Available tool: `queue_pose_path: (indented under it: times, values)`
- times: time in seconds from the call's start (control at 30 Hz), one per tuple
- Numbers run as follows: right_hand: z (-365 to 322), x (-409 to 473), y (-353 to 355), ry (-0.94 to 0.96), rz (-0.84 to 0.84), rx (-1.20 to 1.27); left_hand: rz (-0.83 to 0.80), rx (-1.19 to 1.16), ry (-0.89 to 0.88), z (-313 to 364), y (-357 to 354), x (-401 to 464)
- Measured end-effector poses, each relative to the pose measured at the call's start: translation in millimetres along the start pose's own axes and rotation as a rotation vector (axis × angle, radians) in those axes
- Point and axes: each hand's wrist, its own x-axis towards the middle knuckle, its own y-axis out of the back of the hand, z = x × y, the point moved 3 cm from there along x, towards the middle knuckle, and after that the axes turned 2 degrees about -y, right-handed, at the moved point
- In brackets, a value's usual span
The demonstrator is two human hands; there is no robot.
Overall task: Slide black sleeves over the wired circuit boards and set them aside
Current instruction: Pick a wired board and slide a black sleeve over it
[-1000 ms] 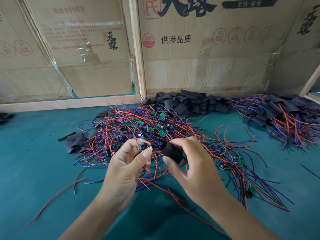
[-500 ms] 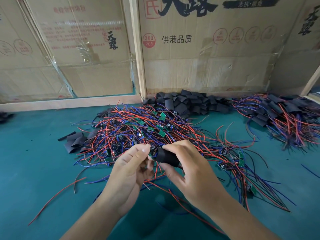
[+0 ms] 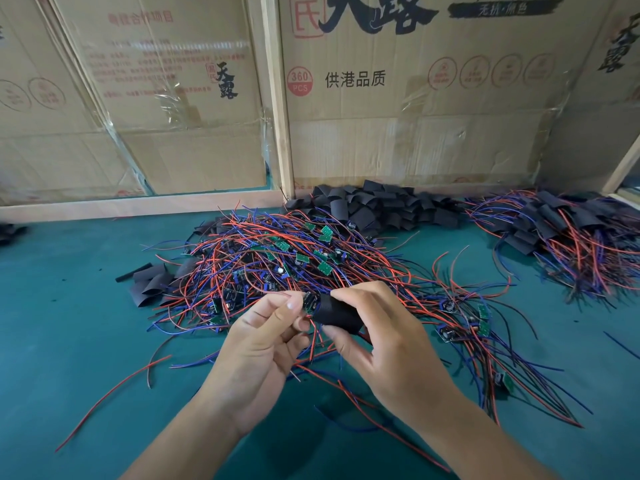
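A black sleeve [image 3: 337, 314] is gripped between the curled thumb and fingers of the right hand [image 3: 388, 344]. At its open end, a small circuit board [image 3: 309, 303] is pinched by the fingertips of the left hand [image 3: 258, 355], partly entered. Red and blue wires [image 3: 313, 344] trail below the fingers.

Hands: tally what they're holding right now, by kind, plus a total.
Black sleeve, held in the right hand: 1
Wired circuit board, pinched by the left hand: 1
Total: 2
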Motion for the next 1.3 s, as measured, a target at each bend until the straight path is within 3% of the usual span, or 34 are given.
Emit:
queue_pose_path:
  times: [0.33,0.7,1.3]
  values:
    - [-5,0,0,-0.024,0.081,-0.026,-0.023,0.054,-0.026,-8,-4,-2]
    - [-8,-1,-1,-0.016,0.038,-0.09,-0.039,0.099,0.042,-11,-1,-2]
    - [-9,-2,-2,-0.008,0.04,-0.183,-0.021,0.303,-0.118,-13,2,1]
